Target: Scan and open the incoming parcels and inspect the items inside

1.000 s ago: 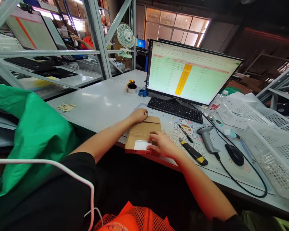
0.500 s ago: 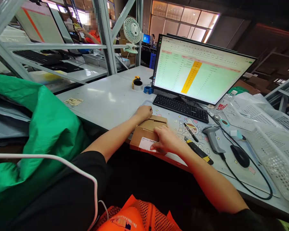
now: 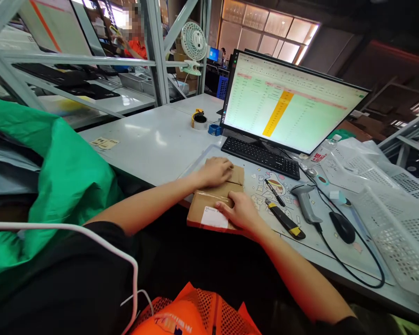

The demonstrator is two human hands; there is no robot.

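A small brown cardboard box (image 3: 204,201) with a white label (image 3: 214,217) lies at the desk's front edge. Across its far part, on the flap (image 3: 236,176), rests my left hand (image 3: 216,171), palm down with the fingers stretched out. My right hand (image 3: 240,208) grips the near right side of the box, its thumb on top beside the label and its other fingers partly hidden. To the right of the box lie a black pen (image 3: 274,192) and a black-and-yellow utility knife (image 3: 285,219).
A keyboard (image 3: 260,157) sits below the monitor (image 3: 293,102). Rightward are a barcode scanner (image 3: 306,204), a mouse (image 3: 342,227) and white perforated baskets (image 3: 394,237). Tape rolls (image 3: 199,121) stand behind. A green bag (image 3: 73,186) and a white cable (image 3: 91,231) are at left.
My left hand has gone from a fist at the box's far end to lying flat over its flap. My right hand has shifted slightly on the box, whose far flap now looks flatter.
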